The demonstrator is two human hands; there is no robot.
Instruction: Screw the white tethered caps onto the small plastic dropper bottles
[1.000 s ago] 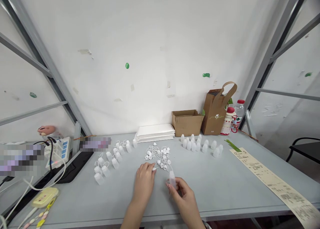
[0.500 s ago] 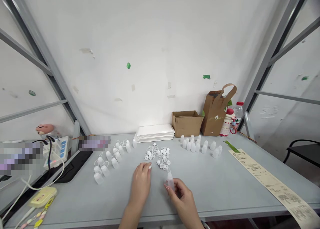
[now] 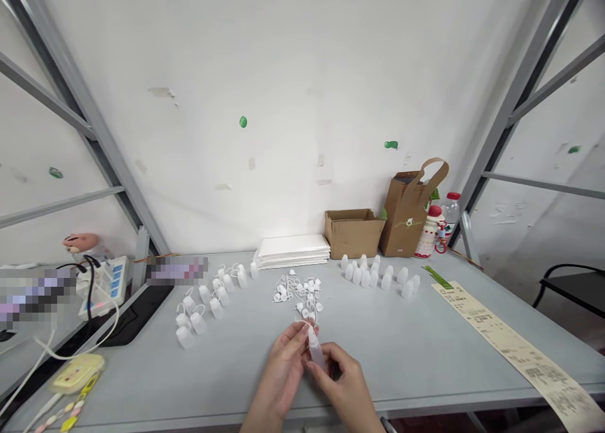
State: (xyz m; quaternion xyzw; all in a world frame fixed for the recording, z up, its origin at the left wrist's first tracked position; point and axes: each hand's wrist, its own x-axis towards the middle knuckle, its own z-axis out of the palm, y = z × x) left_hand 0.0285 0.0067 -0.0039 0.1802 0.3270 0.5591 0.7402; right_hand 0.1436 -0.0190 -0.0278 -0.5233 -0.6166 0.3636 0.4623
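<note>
A small translucent squeeze bottle (image 3: 316, 353) is gripped in my right hand (image 3: 343, 376), tilted a little to the left. My left hand (image 3: 286, 363) meets it at the top, its fingers pinching a white cap with a thin strap (image 3: 304, 323) at the bottle's neck; the cap itself is mostly hidden by the fingers. Just beyond both hands lies a loose pile of white strapped caps (image 3: 297, 288). To the left stand several bottles with looped caps (image 3: 217, 307). Several bottles without straps (image 3: 365, 277) are grouped on the right.
White sheets or boards (image 3: 293, 250) are stacked against the wall beside a cardboard box (image 3: 354, 236) and a brown paper bag (image 3: 401, 225). A long printed paper strip (image 3: 501, 345) lies at the right. A power strip (image 3: 106, 288), cables and a yellow case (image 3: 78, 373) occupy the left.
My left hand has moved right, from the table by the cap pile to the bottle's top, and now pinches there. The bottle has tilted slightly left in my right hand.
</note>
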